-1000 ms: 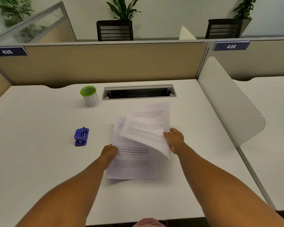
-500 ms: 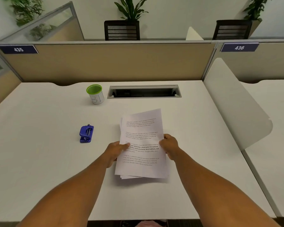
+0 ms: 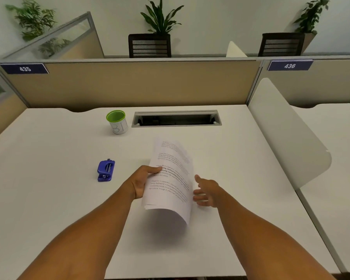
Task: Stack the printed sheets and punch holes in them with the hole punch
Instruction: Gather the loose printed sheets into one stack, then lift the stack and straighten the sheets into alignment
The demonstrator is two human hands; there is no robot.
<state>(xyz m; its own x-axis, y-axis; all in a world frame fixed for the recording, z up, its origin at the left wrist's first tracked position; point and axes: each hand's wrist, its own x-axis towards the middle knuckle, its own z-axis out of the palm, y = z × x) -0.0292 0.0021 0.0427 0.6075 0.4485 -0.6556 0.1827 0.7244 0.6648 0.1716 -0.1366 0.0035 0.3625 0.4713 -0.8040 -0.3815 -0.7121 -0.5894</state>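
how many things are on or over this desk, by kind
stack of printed sheets: 1, held in the left hand
hole punch: 1, blue
cup: 1, green rim
total: 3

White sheets of paper [image 3: 170, 178] carry black printed lines, 1 line in bold. The small plastic hole punch [image 3: 106, 170] is blue-purple. The round cup [image 3: 117, 122] is white with a bright green rim. The flat desk [image 3: 49, 188] is white; the fabric partition [image 3: 139, 85] is beige, its 2 number plates [image 3: 24, 68] navy with white digits.
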